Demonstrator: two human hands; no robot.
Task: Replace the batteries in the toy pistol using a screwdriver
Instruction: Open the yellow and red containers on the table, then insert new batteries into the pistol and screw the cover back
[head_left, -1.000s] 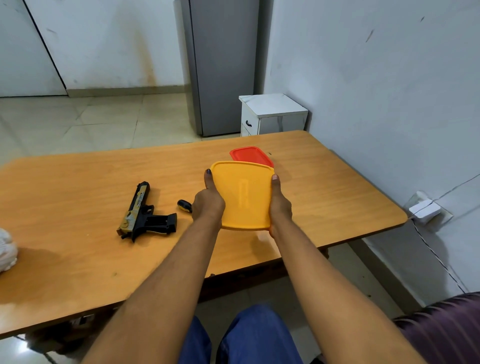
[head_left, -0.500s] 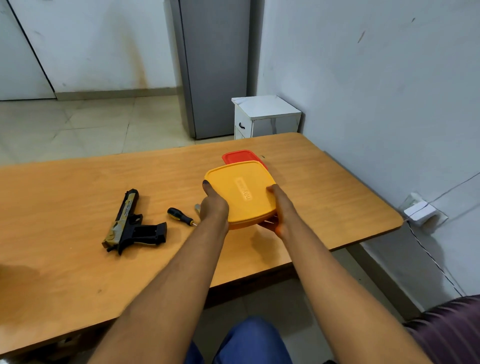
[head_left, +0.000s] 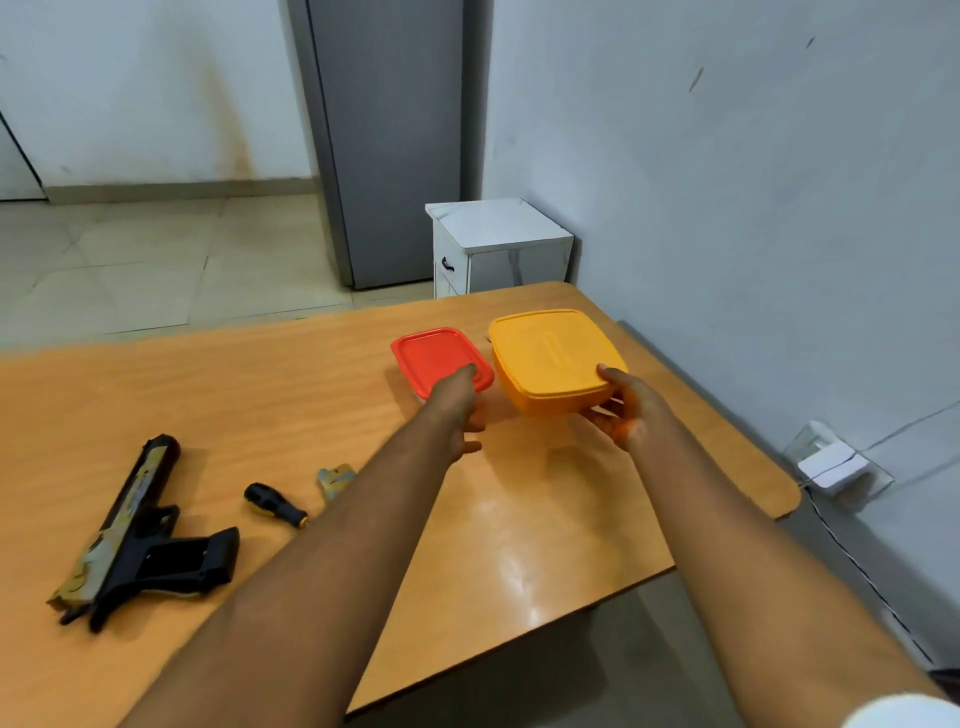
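Observation:
The black toy pistol (head_left: 140, 540) with a camouflage slide lies on the wooden table (head_left: 545, 519) at the left. A black-handled screwdriver (head_left: 275, 505) lies to its right, and a small camouflage cover piece (head_left: 335, 478) sits beside that. My right hand (head_left: 626, 410) holds a yellow lidded box (head_left: 553, 361) by its near right corner, at the table's far right. My left hand (head_left: 457, 408) reaches to the near edge of a red-lidded box (head_left: 439, 358); its fingers are partly hidden, so the grip is unclear.
A white bedside cabinet (head_left: 498, 244) stands behind the table's far edge, next to a grey door frame (head_left: 389, 140). A wall runs along the right, with a white plug and cable (head_left: 831, 462) low down.
The yellow box has moved away from me and to the right, now held by the right hand only. My left hand let go of it and reached to the red-lidded box.

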